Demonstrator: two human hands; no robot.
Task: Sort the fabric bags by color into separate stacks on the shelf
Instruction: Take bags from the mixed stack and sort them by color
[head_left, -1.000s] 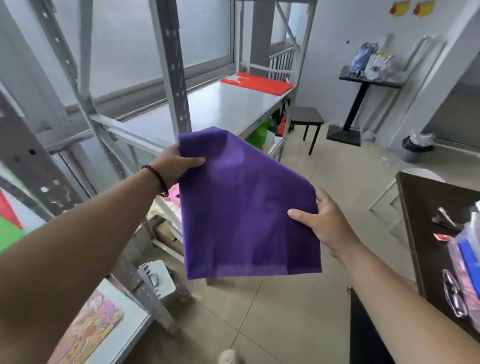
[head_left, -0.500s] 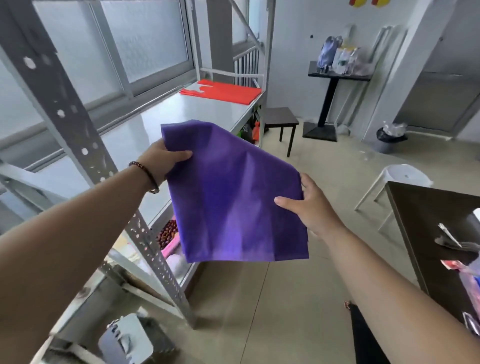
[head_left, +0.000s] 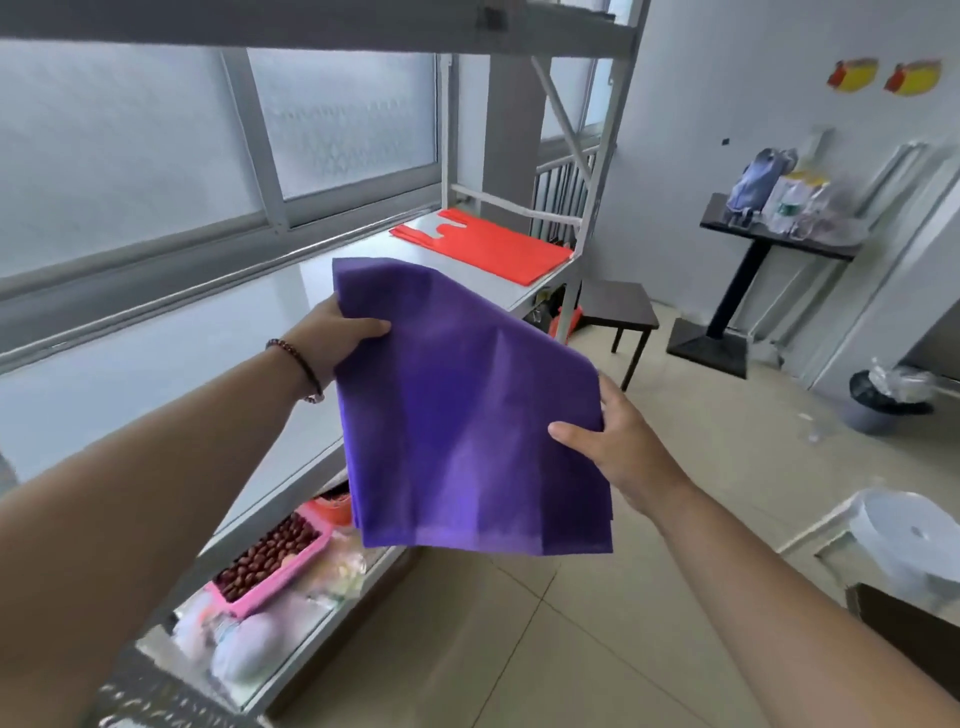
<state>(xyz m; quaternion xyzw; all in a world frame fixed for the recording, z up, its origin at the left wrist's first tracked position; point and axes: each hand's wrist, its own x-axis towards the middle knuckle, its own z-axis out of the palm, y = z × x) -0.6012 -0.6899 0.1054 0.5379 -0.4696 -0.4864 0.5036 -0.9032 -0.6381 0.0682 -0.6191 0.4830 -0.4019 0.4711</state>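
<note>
A folded purple fabric bag (head_left: 467, 415) hangs in the air in front of the grey metal shelf (head_left: 208, 338). My left hand (head_left: 337, 338) grips its upper left edge, thumb on top. My right hand (head_left: 613, 447) pinches its right edge, thumb on the near face. A stack of red fabric bags (head_left: 488, 244) lies flat at the far end of the shelf's white surface. The near and middle stretch of that surface is bare.
Below the shelf top a lower level holds a pink tray of dark red beads (head_left: 270, 561) and plastic packets. A small dark stool (head_left: 618, 312) stands past the shelf end. A black pedestal table (head_left: 769, 244), a bin (head_left: 878, 400) and a white chair (head_left: 909, 540) stand to the right.
I have stepped closer along the shelf; the shelf post has left the view and the red stack is nearer. Both hands keep their hold on the purple bag.
</note>
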